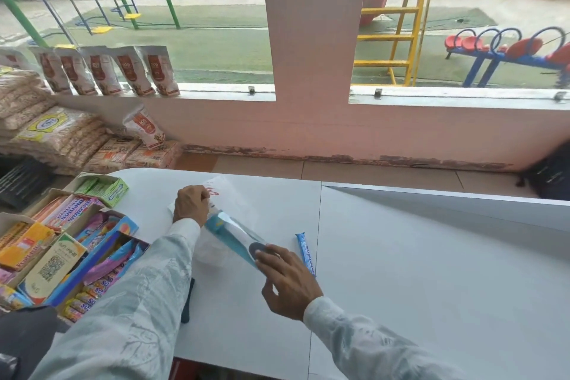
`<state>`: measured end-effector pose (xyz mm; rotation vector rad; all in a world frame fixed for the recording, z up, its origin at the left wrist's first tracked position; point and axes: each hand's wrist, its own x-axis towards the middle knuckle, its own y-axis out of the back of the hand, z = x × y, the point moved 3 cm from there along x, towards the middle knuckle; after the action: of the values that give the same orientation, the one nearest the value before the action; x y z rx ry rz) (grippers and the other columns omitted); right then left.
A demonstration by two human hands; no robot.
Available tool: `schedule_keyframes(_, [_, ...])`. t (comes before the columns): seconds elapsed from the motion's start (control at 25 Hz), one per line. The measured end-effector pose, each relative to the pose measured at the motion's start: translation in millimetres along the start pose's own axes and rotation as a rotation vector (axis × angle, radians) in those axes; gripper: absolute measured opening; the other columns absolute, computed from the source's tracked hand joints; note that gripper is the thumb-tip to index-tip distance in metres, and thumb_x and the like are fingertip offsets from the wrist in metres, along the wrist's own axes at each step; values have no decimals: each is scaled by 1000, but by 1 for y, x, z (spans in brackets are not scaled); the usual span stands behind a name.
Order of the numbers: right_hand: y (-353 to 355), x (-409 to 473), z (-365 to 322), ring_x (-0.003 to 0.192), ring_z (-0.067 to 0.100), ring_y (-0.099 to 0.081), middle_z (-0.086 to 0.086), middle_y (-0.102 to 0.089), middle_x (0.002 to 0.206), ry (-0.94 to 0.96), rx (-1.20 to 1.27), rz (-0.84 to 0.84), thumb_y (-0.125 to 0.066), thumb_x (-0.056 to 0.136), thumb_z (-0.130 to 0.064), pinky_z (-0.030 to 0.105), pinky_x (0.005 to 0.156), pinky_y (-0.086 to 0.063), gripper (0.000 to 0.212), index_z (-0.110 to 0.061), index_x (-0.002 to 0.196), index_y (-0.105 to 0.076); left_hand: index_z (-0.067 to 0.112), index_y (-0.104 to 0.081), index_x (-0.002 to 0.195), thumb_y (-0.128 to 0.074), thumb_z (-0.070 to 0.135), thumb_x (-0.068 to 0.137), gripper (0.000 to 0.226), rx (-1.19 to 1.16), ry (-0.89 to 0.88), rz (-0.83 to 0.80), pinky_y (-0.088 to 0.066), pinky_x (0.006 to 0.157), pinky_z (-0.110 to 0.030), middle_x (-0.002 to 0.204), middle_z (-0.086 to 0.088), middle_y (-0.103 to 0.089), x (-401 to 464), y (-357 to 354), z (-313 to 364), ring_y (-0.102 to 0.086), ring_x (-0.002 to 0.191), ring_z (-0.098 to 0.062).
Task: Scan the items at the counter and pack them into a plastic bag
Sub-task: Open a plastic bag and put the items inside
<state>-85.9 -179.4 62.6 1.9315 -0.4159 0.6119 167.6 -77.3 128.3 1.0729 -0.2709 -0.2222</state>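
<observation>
Head view: left hand (191, 205) pinches the plastic bag (229, 194) mouth on the white counter (401, 256); right hand (288, 282), fingers closed on the teal packet (229, 233), feeds it in. Blue candy roll (305, 253) lies just beside. Keep the mouth lifted wide and slide the packet straight in.

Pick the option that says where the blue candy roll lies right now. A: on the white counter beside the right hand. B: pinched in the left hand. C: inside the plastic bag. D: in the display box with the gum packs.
A: the blue candy roll lies flat on the white counter, just outside the right hand, which pushes the teal package toward the plastic bag.
</observation>
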Motion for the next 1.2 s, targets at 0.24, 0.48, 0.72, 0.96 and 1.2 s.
schedule_keyframes(0.24, [-8,6,1,108,31,-60,8,-69,117,50,-34,-100,-62,61,2,42,81,-54,37,-1,97,-71,2,-73,83,-57,-3,82,17,2,-83,-108,-55,82,-44,96,-23,-71,-5,-3,6,-64,90,-41])
schedule_keyframes(0.48, [-36,19,19,109,33,-59,8,-69,118,-102,-43,-255,-64,67,-5,42,83,-57,42,-3,108,-68,-3,-73,83,-64,-6,79,10,-61,-132,-254,-45,74,-25,90,-15,-70,-12,-1,8,-59,75,-23])
schedule_keyframes(0.72, [-72,99,12,104,33,-63,11,-71,113,-160,-23,-254,-64,77,-6,43,89,-54,32,-5,109,-69,9,-76,82,-73,6,78,5,-116,-200,-313,-46,66,-17,85,-7,-74,-10,9,21,-61,68,-14])
schedule_keyframes(0.96, [-54,49,72,90,32,-62,7,-70,96,-640,9,44,-68,77,-19,40,79,-50,23,-12,99,-68,6,-75,82,-70,6,79,6,-222,-150,-227,-37,59,1,82,-6,-72,-20,-12,22,-63,70,-16])
schedule_keyframes(1.2, [-50,-44,98,113,31,-56,11,-62,119,-890,-128,-420,-50,81,0,37,88,-51,47,-10,126,-56,16,-74,75,-72,10,75,5,-224,-113,-286,-51,78,-24,94,-6,-72,-42,-44,16,-66,74,-17])
